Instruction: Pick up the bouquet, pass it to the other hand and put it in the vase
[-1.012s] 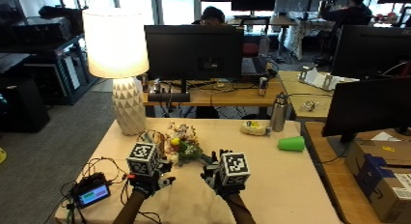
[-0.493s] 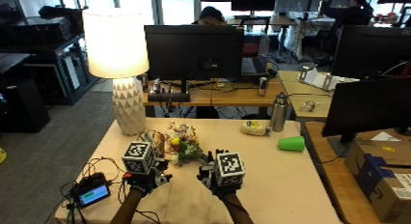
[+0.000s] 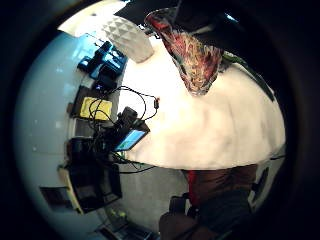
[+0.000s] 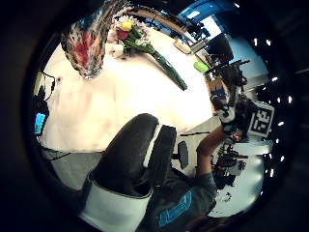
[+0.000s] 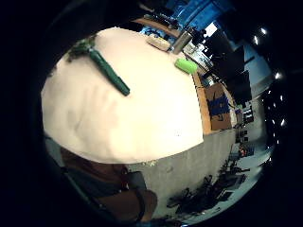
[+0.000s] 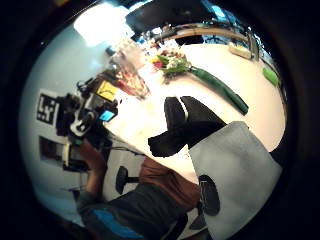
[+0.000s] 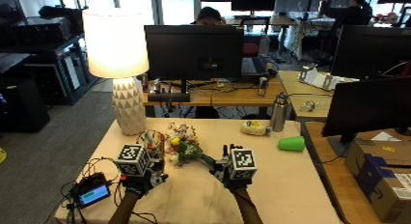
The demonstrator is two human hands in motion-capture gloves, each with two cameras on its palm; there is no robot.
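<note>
The bouquet [image 7: 183, 147] lies on the cream table [image 7: 289, 185], its mixed blooms beside the vase and its green wrapped stem [image 5: 109, 73] pointing toward my right hand. The multicoloured glass vase [image 7: 151, 139] stands upright just left of the flowers. My left hand [image 7: 139, 179] hovers near the front of the vase, fingers [image 4: 140, 154] relaxed and holding nothing. Close to the stem's end, my right hand [image 7: 235, 175] hovers with its fingers [image 6: 186, 125] extended and empty. In the left thumb side palm view, the vase [image 4: 87, 48] and bouquet [image 4: 129, 35] sit side by side.
A white lamp [image 7: 127, 105] stands at the back left. A small screen device [image 7: 91, 194] with cables lies at the front left corner. A green cup [image 7: 291, 144], a metal bottle [image 7: 278, 113] and a pale object [image 7: 255, 129] sit at the back right.
My left hand has drifted a little to the left, away from the bouquet. The right hand has barely moved. The bouquet and vase have stayed put.
</note>
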